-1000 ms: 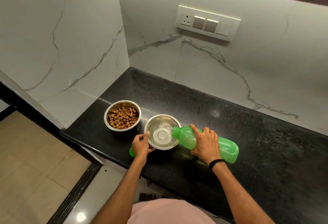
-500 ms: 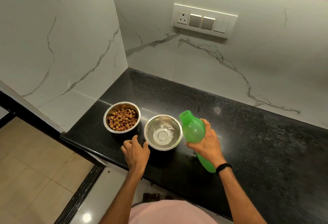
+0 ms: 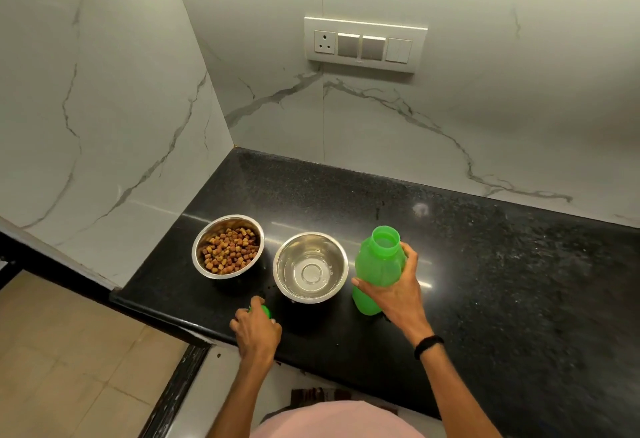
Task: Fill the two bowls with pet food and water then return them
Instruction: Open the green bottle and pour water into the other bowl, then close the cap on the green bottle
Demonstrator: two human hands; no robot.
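Two steel bowls stand side by side on the black counter. The left bowl holds brown pet food. The right bowl holds a little clear water. My right hand grips the open green bottle, which stands upright just right of the water bowl. My left hand is at the counter's front edge, fingers closed around the green bottle cap, which is mostly hidden under them.
White marble walls close the counter at the back and left, forming a corner. A switch panel sits on the back wall. The counter's left end drops to a tiled floor. Dark cabinets hang overhead.
The bottle went from tilted over the water bowl to upright beside it. My left hand left the bowl's rim, moved back to the counter's front edge and closed on the cap.
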